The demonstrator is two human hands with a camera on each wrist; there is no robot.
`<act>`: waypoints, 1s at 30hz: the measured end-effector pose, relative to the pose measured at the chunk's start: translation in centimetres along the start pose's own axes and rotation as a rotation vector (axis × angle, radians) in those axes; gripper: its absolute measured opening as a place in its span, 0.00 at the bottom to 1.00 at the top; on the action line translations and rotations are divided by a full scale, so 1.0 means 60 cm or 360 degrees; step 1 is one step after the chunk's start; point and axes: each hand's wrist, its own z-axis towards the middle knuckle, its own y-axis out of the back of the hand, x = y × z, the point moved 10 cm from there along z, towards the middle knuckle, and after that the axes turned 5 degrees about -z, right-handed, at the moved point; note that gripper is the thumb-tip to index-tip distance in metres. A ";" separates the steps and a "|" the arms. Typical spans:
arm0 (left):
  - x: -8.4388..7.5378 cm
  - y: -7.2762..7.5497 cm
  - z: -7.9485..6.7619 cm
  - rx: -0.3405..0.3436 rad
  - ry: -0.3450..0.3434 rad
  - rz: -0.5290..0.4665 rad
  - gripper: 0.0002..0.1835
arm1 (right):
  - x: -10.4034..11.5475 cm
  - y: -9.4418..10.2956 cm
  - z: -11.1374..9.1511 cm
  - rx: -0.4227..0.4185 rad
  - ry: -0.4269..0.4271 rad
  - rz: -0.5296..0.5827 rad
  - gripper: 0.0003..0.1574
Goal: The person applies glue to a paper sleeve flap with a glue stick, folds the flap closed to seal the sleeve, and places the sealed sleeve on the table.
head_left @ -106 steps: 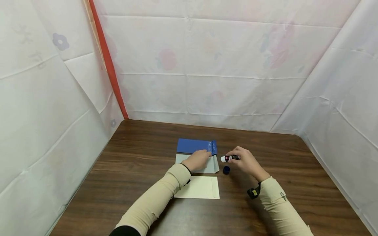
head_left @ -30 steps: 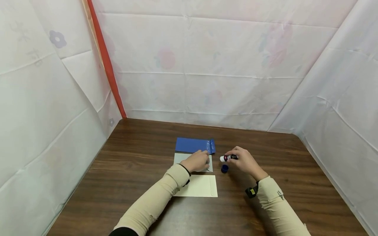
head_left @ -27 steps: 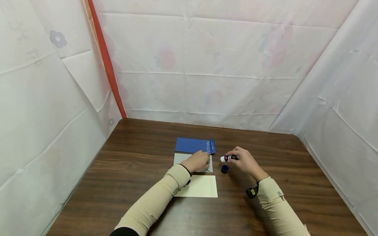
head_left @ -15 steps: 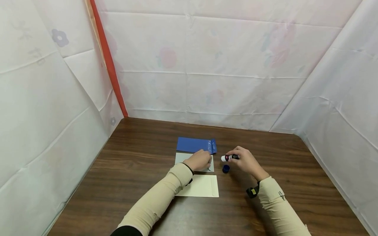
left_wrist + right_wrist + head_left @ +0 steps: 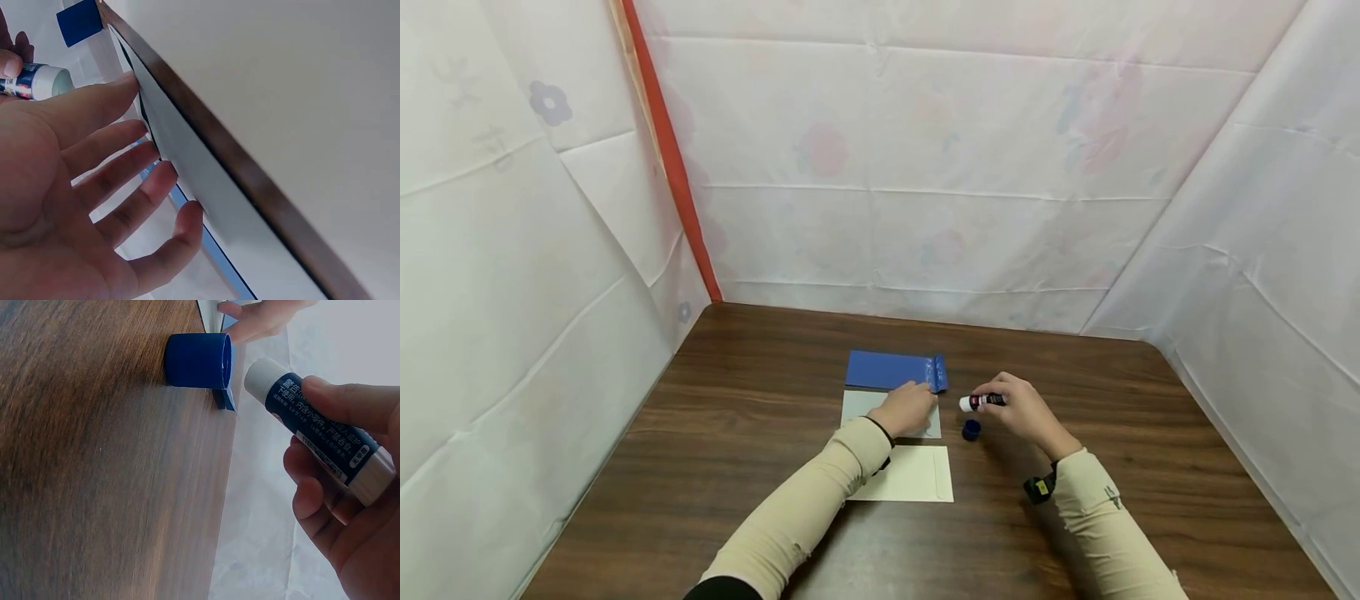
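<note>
On the grey envelope [image 5: 857, 407], the left hand [image 5: 908, 408] rests parted fingertips; the right hand [image 5: 1021, 407] grips a glue stick [image 5: 319, 425] near its loose cap [image 5: 197, 360]. A dipping stick could, we judge, topple that cap; straying fingers could smear the white-streaked blue envelope [image 5: 887, 369] beyond.

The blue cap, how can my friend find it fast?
On the brown table, find the right hand holding a glue stick. The cap sits near the stick's white end, on the person's side. Unlike the flat blue envelope, it's short and round.

Narrow gap between cap [image 5: 971, 430] and envelope [image 5: 860, 405]
</note>
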 end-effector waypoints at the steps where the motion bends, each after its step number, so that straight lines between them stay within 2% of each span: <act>1: 0.001 -0.002 -0.001 0.0019 0.0014 0.0004 0.20 | 0.000 0.000 0.000 0.0001 0.0003 -0.0001 0.13; 8: 0.002 -0.006 -0.001 0.0124 0.0124 -0.0040 0.19 | -0.007 -0.003 0.002 0.0021 -0.0030 -0.0014 0.13; 17: -0.005 0.004 0.002 0.0049 0.0106 -0.0031 0.11 | -0.010 -0.004 0.001 0.0042 -0.0053 0.0008 0.13; 24: 0.000 0.003 0.003 0.0032 0.0138 -0.0075 0.19 | -0.006 -0.005 0.002 0.0030 -0.0042 0.0023 0.13; 30: 0.004 0.000 0.002 0.0085 0.0180 -0.0093 0.18 | -0.007 -0.007 0.004 0.0015 -0.0026 0.0024 0.13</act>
